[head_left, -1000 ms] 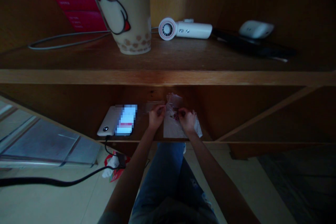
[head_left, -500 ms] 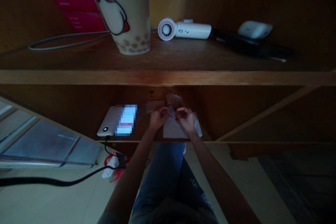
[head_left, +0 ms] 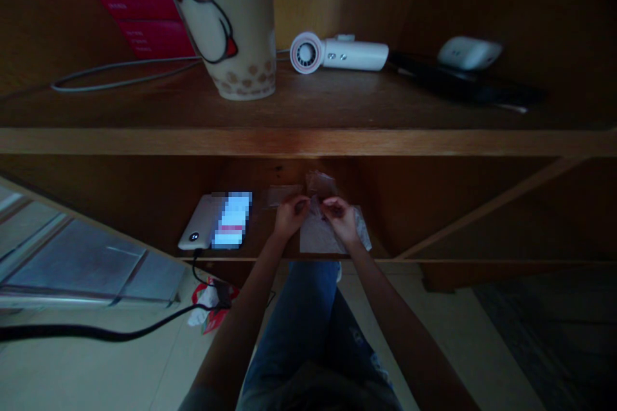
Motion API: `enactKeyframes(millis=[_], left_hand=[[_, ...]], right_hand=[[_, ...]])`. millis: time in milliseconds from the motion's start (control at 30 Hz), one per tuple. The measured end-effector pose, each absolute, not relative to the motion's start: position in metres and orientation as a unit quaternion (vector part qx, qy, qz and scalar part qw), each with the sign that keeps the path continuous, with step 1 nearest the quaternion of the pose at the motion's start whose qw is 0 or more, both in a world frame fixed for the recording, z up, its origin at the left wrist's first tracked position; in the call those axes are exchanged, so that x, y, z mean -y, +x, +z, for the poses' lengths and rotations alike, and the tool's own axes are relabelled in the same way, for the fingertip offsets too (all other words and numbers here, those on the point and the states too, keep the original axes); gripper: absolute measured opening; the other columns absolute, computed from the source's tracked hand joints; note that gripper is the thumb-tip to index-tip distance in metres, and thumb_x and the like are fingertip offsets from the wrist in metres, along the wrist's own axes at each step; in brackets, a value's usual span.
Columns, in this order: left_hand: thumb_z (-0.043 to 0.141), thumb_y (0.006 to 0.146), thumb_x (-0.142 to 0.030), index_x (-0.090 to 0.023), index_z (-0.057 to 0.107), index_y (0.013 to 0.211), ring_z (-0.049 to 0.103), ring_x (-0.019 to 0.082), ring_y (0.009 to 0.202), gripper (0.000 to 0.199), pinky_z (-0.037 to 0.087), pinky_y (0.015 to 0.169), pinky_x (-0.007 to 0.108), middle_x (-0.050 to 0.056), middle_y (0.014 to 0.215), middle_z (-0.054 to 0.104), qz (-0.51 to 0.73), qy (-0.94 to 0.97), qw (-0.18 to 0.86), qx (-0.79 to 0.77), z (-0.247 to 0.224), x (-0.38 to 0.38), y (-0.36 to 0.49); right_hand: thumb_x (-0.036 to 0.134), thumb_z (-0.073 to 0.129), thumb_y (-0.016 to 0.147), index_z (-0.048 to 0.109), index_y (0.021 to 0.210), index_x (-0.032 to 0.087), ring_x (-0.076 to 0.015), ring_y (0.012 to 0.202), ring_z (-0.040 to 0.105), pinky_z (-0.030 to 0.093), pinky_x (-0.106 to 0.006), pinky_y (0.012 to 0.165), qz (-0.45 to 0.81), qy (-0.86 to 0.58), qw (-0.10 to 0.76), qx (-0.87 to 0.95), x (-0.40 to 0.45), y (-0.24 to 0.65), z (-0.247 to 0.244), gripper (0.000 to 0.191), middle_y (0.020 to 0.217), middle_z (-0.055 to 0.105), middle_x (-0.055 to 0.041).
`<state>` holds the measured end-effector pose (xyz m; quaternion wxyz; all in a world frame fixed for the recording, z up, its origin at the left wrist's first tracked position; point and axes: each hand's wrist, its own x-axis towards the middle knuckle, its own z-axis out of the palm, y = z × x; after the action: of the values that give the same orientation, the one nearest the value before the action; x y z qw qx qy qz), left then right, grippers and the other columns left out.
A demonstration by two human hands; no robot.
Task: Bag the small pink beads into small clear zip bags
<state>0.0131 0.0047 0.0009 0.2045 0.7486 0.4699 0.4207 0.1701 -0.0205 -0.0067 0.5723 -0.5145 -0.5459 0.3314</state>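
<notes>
**Small crinkled clear plastic wrapper (head_left: 315,205) pinched over paper**

Left hand (head_left: 290,215) and right hand (head_left: 341,218) hold it in a narrow fingertip pinch above a white paper sheet (head_left: 321,239). Two clear film pieces (head_left: 284,195) lie just beyond, untouched.

The one view comes from a camera worn on the person's head, above their lap, facing forward and down. It looks from close by over the left hand (head_left: 290,217) and right hand (head_left: 341,218) at the near edge of the wooden desk (head_left: 308,259), with the shelf's front edge (head_left: 308,141) beyond and the jeans-clad legs (head_left: 294,327) below.
</notes>
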Motion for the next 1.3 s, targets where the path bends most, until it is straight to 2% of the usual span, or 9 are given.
enactKeyframes(millis=[133,233,367,467,567,733,1000,1300], left_hand=[[0.054,0.08,-0.02,-0.02,0.064,0.089,0.062,0.015,0.083,0.014,0.048,0.077,0.027,0.003,0.089,0.067,0.429,0.744,0.207,-0.469,0.001,-0.005,0.013],[0.053,0.08,-0.02,-0.019,0.064,0.089,0.062,0.015,0.082,0.014,0.048,0.076,0.027,0.003,0.089,0.067,0.447,0.735,0.207,-0.466,0.0,-0.005,0.012],[0.054,0.08,-0.021,-0.019,0.064,0.089,0.062,0.015,0.083,0.014,0.048,0.076,0.027,0.004,0.088,0.067,0.483,0.715,0.204,-0.462,-0.002,-0.006,0.012],[0.054,0.08,-0.022,-0.019,0.064,0.09,0.062,0.015,0.084,0.014,0.048,0.076,0.027,0.004,0.088,0.067,0.491,0.709,0.205,-0.463,-0.003,-0.007,0.012],[0.054,0.08,-0.022,-0.019,0.064,0.09,0.062,0.015,0.083,0.014,0.048,0.077,0.028,0.003,0.088,0.067,0.486,0.71,0.209,-0.465,-0.004,-0.007,0.012],[0.054,0.08,-0.021,-0.02,0.064,0.089,0.062,0.015,0.083,0.013,0.049,0.077,0.028,0.003,0.087,0.067,0.484,0.71,0.214,-0.466,-0.004,-0.008,0.012],[0.054,0.08,-0.021,-0.02,0.064,0.09,0.063,0.014,0.083,0.015,0.049,0.077,0.027,0.003,0.089,0.067,0.481,0.706,0.225,-0.468,-0.003,-0.006,0.012],[0.053,0.08,-0.022,-0.019,0.064,0.09,0.062,0.014,0.083,0.015,0.049,0.076,0.026,0.003,0.089,0.067,0.486,0.709,0.218,-0.463,-0.002,-0.006,0.012]], right_hand=[[0.031,0.058,0.07,0.058,0.075,0.022,-0.0138,0.059,0.057,0.046,-0.026,0.057,0.331,-0.522,0.575,0.536,0.02,0.171,-0.008,0.01,0.071,0.062,0.0006],[0.024,0.052,0.073,0.059,0.083,0.022,-0.0153,0.071,0.059,0.046,-0.028,0.068,0.252,-0.57,0.568,0.537,0.019,0.174,-0.009,0.012,0.079,0.064,-0.0006],[0.018,0.05,0.071,0.06,0.093,0.022,-0.0186,0.084,0.056,0.04,-0.035,0.082,0.111,-0.676,0.496,0.533,0.022,0.177,-0.005,0.024,0.087,0.065,-0.0034],[0.017,0.049,0.071,0.062,0.095,0.021,-0.0216,0.09,0.053,0.037,-0.037,0.083,0.063,-0.721,0.432,0.538,0.024,0.177,-0.001,0.028,0.092,0.065,-0.0052],[0.011,0.045,0.07,0.063,0.092,0.022,-0.0214,0.09,0.052,0.036,-0.035,0.082,0.059,-0.731,0.396,0.553,0.026,0.176,0.001,0.031,0.092,0.065,-0.0049],[0.007,0.043,0.069,0.063,0.09,0.022,-0.0204,0.089,0.052,0.036,-0.034,0.08,0.058,-0.732,0.381,0.562,0.026,0.177,0.0,0.033,0.092,0.065,-0.0042],[0.009,0.043,0.071,0.062,0.098,0.021,-0.0214,0.094,0.05,0.035,-0.035,0.083,0.054,-0.74,0.365,0.562,0.025,0.175,0.002,0.036,0.1,0.063,-0.0057],[0.009,0.042,0.07,0.063,0.087,0.02,-0.0202,0.087,0.052,0.035,-0.034,0.08,0.052,-0.726,0.394,0.561,0.025,0.177,0.0,0.03,0.088,0.064,-0.005]])
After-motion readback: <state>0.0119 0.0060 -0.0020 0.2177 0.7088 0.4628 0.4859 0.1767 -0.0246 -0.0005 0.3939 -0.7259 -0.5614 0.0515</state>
